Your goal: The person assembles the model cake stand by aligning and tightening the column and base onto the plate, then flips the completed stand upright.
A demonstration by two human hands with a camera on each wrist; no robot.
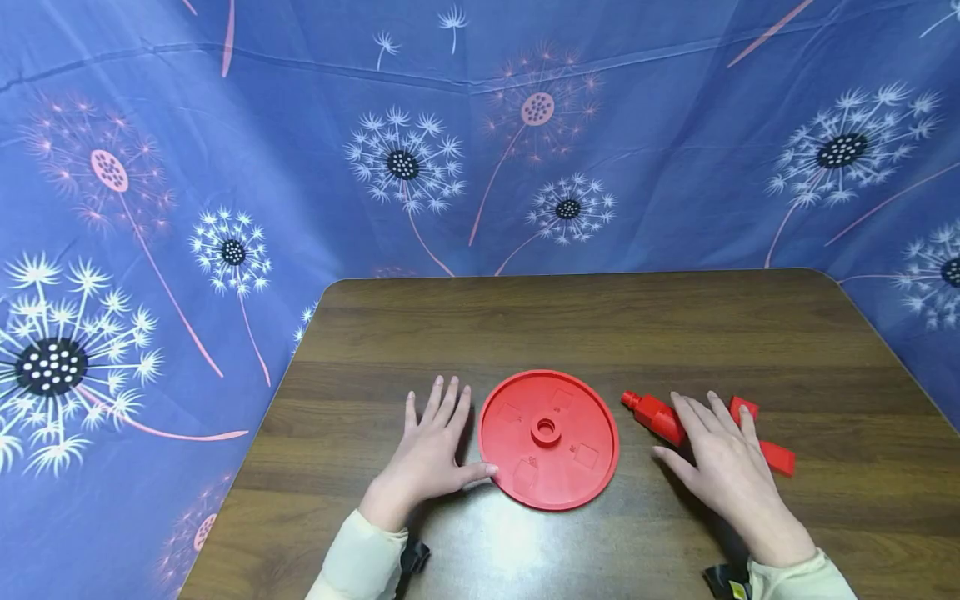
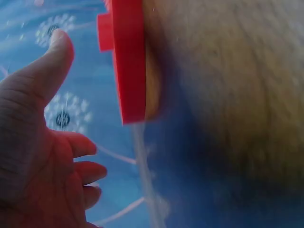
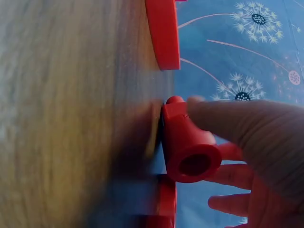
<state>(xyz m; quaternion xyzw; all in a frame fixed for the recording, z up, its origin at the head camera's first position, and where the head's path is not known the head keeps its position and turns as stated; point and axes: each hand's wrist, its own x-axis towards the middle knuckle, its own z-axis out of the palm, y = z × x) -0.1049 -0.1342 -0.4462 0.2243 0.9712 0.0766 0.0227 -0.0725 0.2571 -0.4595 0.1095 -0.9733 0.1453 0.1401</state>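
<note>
With fingers outstretched, our left hand (image 1: 429, 467) is beside the disc (image 1: 551, 462), our right hand (image 1: 726, 473) over parts (image 1: 657, 418) probably grouped on the worktop (image 1: 600, 325) for easy reach.

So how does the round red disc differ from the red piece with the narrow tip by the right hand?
The disc is round and wide; the narrow-tipped piece is long and slender. The disc has a raised ring; the piece narrows to a thin end. In the head view, the right hand partly covers the piece but not the disc. Both are red.
</note>
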